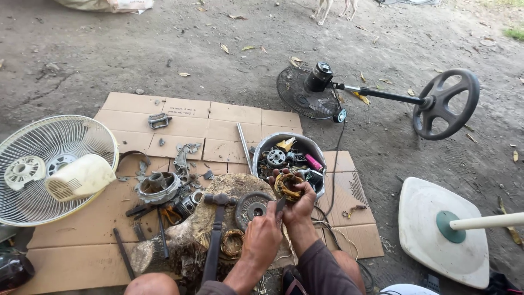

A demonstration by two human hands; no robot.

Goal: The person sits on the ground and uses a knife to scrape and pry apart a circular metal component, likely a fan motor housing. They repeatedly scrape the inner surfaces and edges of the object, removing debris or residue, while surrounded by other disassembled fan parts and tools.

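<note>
My right hand (299, 203) grips a small motor winding of copper wire (287, 184), held up just in front of a metal bowl (273, 140). My left hand (263, 236) is closed around a thin flat metal tool (280, 205) whose tip points up at the winding. Both hands are over a worn wooden stump (234, 184). On the stump lie a round grey motor core (252, 207), a loose ring of copper wire (233, 243) and a dark hammer (215, 235).
The bowl holds several motor parts. On flattened cardboard (218, 117) lie a motor housing (158, 187), orange-handled pliers (171, 214), a metal rod (243, 143) and scraps. A white fan guard (54, 166) lies left, a black fan on a stand (307, 94) behind, a white fan base (431, 210) right.
</note>
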